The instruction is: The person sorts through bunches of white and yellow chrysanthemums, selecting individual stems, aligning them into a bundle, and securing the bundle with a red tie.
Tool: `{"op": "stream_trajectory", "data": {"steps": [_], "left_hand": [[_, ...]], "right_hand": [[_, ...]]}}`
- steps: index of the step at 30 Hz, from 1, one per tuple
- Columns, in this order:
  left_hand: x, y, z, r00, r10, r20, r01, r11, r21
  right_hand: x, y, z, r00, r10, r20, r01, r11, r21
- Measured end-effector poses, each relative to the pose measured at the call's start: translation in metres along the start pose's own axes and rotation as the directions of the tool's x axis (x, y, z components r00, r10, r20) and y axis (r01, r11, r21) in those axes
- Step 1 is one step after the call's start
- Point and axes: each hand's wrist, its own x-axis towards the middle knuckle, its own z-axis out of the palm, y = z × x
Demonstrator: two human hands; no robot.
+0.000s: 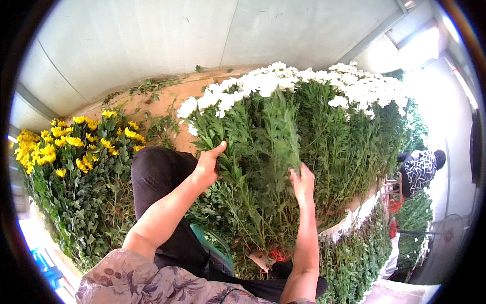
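Note:
Tall white chrysanthemums (265,81) with long leafy green stems lie in a broad mass before me, their flower heads toward the wall. At the left end of this mass, my left hand (208,164) is around a bunch of leafy stems (228,133); its thumb shows, while the fingers are hidden behind leaves. My right hand (303,182) pinches a leafy chrysanthemum stem (286,129), which is blurred and crosses in front of the others. Red ties (280,254) lie near the stem ends by my leg.
Yellow chrysanthemums (76,142) are heaped at my left. A pale wall (152,38) rises behind the brown floor covering (167,100), which bears loose leaves. More stems (353,258) lie at right. Farther right are a bent-over person (419,169) and a fan (450,235).

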Motion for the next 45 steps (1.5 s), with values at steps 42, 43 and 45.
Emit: {"op": "stream_trajectory", "data": {"steps": [42, 43, 45], "left_hand": [[-0.021, 0.015, 0.018, 1.000, -0.010, 0.021, 0.010, 0.999, -0.038], [-0.020, 0.018, 0.014, 0.998, 0.009, 0.059, -0.005, 0.997, -0.073], [-0.023, 0.020, 0.014, 1.000, 0.026, 0.018, -0.025, 0.999, -0.045]], "right_hand": [[0.050, -0.009, 0.051, 0.966, 0.061, -0.250, 0.081, 0.849, 0.522], [0.045, -0.017, 0.045, 0.979, 0.071, -0.192, 0.034, 0.869, 0.493], [0.031, -0.031, 0.031, 0.988, 0.071, -0.141, 0.001, 0.892, 0.453]]}}
